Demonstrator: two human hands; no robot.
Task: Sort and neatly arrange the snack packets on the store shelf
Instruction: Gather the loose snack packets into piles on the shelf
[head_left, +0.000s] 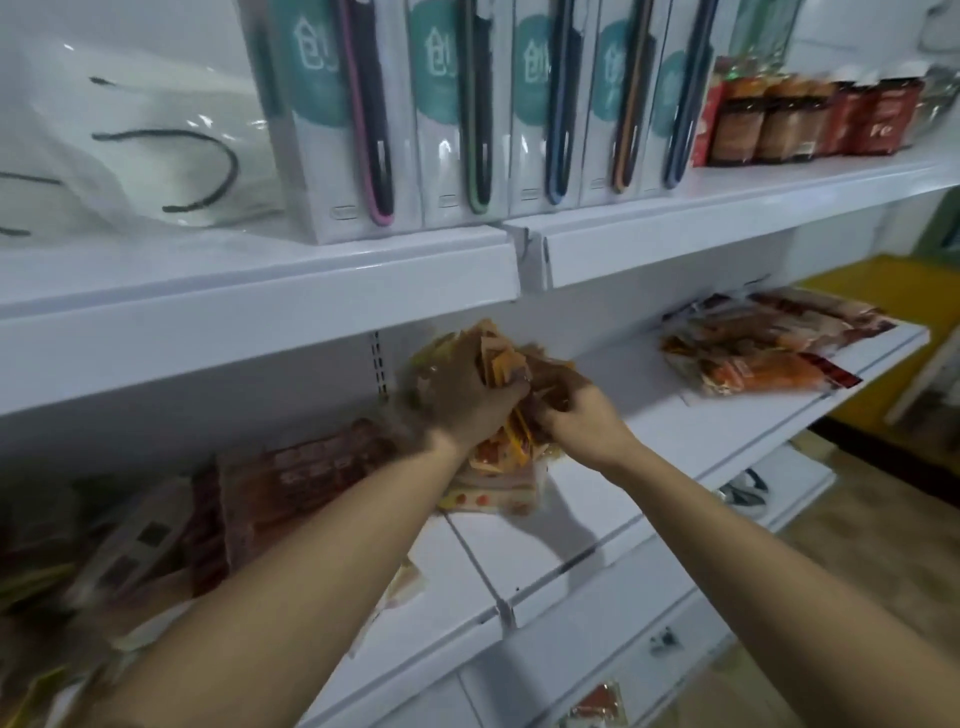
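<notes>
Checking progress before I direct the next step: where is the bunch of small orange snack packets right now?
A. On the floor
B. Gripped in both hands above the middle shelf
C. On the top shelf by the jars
B: the left hand and right hand both clutch the orange packets over the middle shelf.

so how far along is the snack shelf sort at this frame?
Partway. Done-looking: the flat pile of orange packets at the shelf's right end. In hand: the left hand and right hand both grip a bunch of small orange packets mid-shelf, above more lying on the shelf. Left: the brown packs and jumbled packets at the left end look unsorted; one packet sits lower down.
</notes>
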